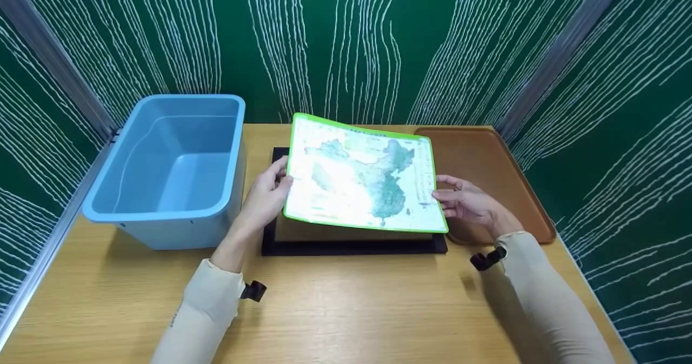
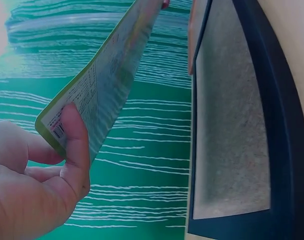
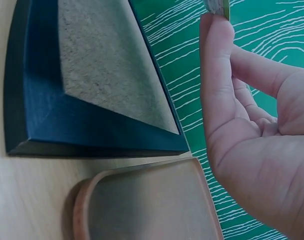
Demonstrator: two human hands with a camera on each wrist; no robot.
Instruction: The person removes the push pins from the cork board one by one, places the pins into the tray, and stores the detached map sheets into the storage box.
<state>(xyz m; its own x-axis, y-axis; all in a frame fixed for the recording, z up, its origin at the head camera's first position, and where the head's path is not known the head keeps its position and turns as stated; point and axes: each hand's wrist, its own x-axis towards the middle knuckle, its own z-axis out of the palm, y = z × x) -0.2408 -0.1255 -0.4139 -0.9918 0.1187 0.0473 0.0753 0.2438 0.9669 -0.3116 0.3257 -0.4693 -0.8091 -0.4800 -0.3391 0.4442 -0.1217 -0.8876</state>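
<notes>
A thin, flexible map sheet [image 1: 367, 180] with a green border is held up in the head view, slightly bowed, with glare washing out its left half. My left hand [image 1: 266, 193] pinches its left edge; the left wrist view shows the thumb and fingers on a corner with a barcode on the sheet's back. At the opposite edge my right hand [image 1: 467, 199] pinches it between thumb and fingers. Below the sheet lies a black frame [image 1: 351, 247] with a brownish inner panel [image 2: 231, 115]. The sheet hides most of the frame from above.
On the left stands a deep blue bin [image 1: 162, 212]. A brown tray [image 1: 486, 158] lies on the right, close to the frame. All rest on a wooden table [image 1: 346, 310], bounded by green walls [image 1: 357, 45] with white wavy lines.
</notes>
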